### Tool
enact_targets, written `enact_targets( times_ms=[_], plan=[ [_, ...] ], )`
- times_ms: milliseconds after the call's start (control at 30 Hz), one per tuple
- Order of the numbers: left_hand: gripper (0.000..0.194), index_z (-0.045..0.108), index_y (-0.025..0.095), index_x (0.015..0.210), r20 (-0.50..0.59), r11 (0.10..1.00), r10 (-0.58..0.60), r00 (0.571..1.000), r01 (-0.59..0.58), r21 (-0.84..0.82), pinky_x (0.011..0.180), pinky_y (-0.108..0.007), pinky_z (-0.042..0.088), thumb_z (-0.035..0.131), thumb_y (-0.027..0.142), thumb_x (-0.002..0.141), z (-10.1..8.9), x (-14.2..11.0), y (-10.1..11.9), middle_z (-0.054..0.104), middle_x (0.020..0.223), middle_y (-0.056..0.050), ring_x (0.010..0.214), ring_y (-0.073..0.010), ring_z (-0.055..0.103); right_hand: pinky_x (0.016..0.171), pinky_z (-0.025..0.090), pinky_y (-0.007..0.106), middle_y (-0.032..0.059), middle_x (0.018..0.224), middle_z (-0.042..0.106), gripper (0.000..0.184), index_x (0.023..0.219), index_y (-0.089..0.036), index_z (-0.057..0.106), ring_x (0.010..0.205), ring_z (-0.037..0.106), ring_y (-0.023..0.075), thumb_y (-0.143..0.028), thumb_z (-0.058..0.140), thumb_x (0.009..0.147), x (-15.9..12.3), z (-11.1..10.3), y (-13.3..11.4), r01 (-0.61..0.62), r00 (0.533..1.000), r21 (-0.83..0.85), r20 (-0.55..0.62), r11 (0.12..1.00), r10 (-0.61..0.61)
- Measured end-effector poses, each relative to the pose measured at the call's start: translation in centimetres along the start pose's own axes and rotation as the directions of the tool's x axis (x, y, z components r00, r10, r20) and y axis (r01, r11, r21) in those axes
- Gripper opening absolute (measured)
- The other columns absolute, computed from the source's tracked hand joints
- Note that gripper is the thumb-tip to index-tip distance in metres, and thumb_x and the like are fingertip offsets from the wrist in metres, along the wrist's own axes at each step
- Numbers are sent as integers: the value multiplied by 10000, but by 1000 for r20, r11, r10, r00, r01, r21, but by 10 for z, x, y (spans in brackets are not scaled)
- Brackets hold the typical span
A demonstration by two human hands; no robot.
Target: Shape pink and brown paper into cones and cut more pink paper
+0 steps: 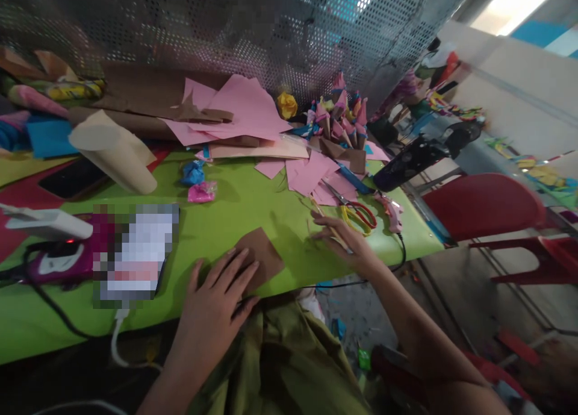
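My left hand lies flat with fingers spread on the green table top, its fingertips resting on a brown paper square. My right hand is to the right of the square, fingers curled around a thin stick or pencil. Red and yellow scissors lie just beyond my right hand. A pink glue gun sits near the table's right edge.
Pink paper sheets and brown sheets are piled at the back. A cluster of folded paper cones stands behind them. A rolled beige paper, crumpled blue and pink scraps and a phone lie left. Red chair at right.
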State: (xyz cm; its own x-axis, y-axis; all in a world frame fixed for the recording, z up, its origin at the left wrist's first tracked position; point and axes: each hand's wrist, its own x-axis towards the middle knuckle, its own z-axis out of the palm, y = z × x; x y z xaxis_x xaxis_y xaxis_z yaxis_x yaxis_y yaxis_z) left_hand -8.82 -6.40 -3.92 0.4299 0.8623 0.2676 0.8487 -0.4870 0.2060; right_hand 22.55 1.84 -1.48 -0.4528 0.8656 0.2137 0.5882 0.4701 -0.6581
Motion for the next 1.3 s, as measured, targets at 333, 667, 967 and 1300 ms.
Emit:
enact_targets(
  times_ms=[333, 667, 967, 1300],
  plan=[
    [454, 573, 299, 1410, -5, 1000, -13, 1000, 13, -10, 1137, -603, 311, 504, 279, 962, 2, -1, 0, 571, 1487, -70, 1349, -326, 545, 1099, 440, 535, 138, 1389, 634, 436, 1381, -252, 514, 1287, 602, 307, -316, 550, 952, 42, 6, 22, -35, 994, -186, -110, 982, 14],
    [450, 561, 281, 1414, 0, 1000, 2, 1000, -2, -9, 1108, -622, 338, 490, 295, 970, 2, -1, -1, 554, 1500, -76, 1354, -327, 538, 1037, 503, 490, 115, 1262, 713, 381, 1380, -283, 486, 1200, 680, 280, -291, 515, 1000, -5, -1, -22, -30, 999, -69, -30, 997, 28],
    [463, 558, 312, 1424, 29, 999, -21, 999, 22, -43, 1121, -649, 331, 505, 296, 964, -1, 0, 0, 547, 1507, -74, 1368, -343, 526, 1077, 511, 468, 129, 1512, 543, 429, 1411, -267, 493, 1340, 582, 264, -260, 526, 984, 4, 18, -20, 25, 993, 9, 115, 1000, -26],
    [465, 550, 297, 1439, 17, 999, -7, 1000, 8, -37, 1125, -660, 305, 469, 323, 981, 0, 1, -1, 530, 1521, -75, 1368, -354, 523, 1046, 539, 489, 79, 939, 793, 314, 1296, -295, 600, 1354, 567, 299, -270, 554, 986, -129, -49, -29, -251, 961, 182, -70, 951, 267]
  ],
)
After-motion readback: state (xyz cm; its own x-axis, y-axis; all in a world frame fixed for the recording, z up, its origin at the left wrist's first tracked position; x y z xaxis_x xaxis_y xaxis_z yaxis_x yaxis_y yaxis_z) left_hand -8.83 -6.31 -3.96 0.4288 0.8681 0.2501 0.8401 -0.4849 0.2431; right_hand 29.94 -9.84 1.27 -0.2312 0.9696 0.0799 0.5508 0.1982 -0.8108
